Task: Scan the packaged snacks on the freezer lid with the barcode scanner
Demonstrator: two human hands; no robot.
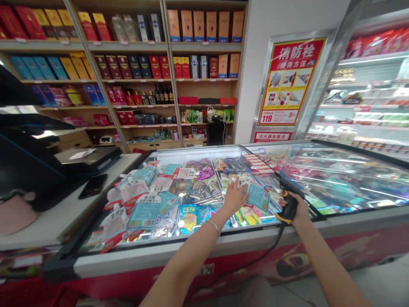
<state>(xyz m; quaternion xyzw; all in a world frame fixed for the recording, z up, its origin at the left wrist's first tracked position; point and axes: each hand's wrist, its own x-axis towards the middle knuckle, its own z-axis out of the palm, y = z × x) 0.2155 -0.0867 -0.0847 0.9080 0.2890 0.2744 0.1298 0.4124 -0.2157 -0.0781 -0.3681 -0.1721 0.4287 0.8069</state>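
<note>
My left hand [235,197], with a bangle on its wrist, reaches over the glass top of the chest freezer [150,254]. Its fingers are spread at the left end of a teal and white food packet [259,198] lying on the glass; a firm grip is not visible. My right hand [299,209] is wrapped round a black and yellow barcode scanner [288,207], held just right of that packet. The scanner's cable runs down across the freezer front. More such packets [144,212] lie in a loose pile on the left part of the glass.
Left of the freezer, a counter [68,213] carries a phone [93,186], a dark scale-like device [92,160] and a pink container [15,216]. Shelves [128,44] of boxed bottles stand behind. A lit display cooler [373,94] is on the right.
</note>
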